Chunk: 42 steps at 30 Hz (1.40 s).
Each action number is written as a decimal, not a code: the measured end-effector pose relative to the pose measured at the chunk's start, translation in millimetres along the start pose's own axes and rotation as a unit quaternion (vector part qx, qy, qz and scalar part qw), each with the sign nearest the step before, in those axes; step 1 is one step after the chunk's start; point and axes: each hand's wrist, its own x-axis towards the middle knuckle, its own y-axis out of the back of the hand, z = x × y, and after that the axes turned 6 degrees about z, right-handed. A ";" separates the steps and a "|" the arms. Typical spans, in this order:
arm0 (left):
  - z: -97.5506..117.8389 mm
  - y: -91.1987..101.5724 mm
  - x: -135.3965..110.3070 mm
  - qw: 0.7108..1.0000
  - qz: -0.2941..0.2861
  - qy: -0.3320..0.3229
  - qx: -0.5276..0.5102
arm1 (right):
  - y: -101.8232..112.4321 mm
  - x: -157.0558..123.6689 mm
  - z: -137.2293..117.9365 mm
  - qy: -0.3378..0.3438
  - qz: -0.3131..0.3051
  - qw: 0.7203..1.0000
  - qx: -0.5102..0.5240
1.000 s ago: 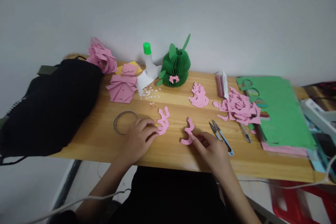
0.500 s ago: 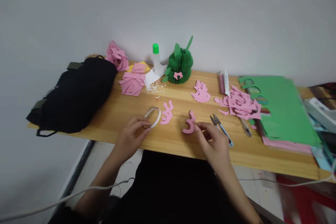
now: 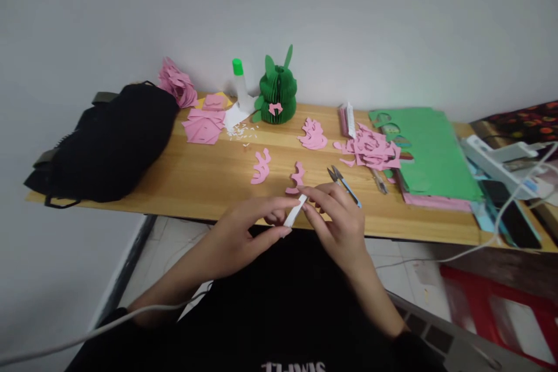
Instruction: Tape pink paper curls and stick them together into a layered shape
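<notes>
A thin roll of white tape (image 3: pixel 295 213) is held up edge-on between both hands, at the table's front edge. My left hand (image 3: pixel 244 233) grips it between thumb and fingers. On its other side my right hand (image 3: pixel 337 222) pinches at the roll's upper end with the fingertips. Just beyond the fingers a scalloped pink paper piece (image 3: pixel 298 175) lies on the wooden table (image 3: pixel 200 177). To its left is a small group of similar pink cutouts (image 3: pixel 261 167). Blue-handled thread snips (image 3: pixel 347 188) rest to the right, near my right hand.
A black bag (image 3: pixel 108 142) covers the table's left end. At the back stand a green-capped glue stick (image 3: pixel 239 84) and a green paper honeycomb figure (image 3: pixel 279 96). Pink scraps (image 3: pixel 375 148), green sheets (image 3: pixel 436 154) and a phone (image 3: pixel 510 215) lie to the right.
My right hand has let go of the pink piece, which now lies on the table. Both hands have come together on the tape roll, now turned edge-on. The view has shifted.
</notes>
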 end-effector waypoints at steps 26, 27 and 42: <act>4.0 -13.7 6.9 0.947 -0.042 0.115 -0.297 | 11.0 -16.7 30.5 -0.177 -0.066 0.979 -0.083; 3.0 -14.0 9.2 0.942 -0.040 0.129 -0.308 | 15.5 -17.6 41.6 -0.217 -0.060 0.958 -0.176; 2.5 -9.7 47.6 0.920 -0.053 0.224 -0.317 | 39.8 -15.8 93.7 -0.386 -0.152 0.865 -0.283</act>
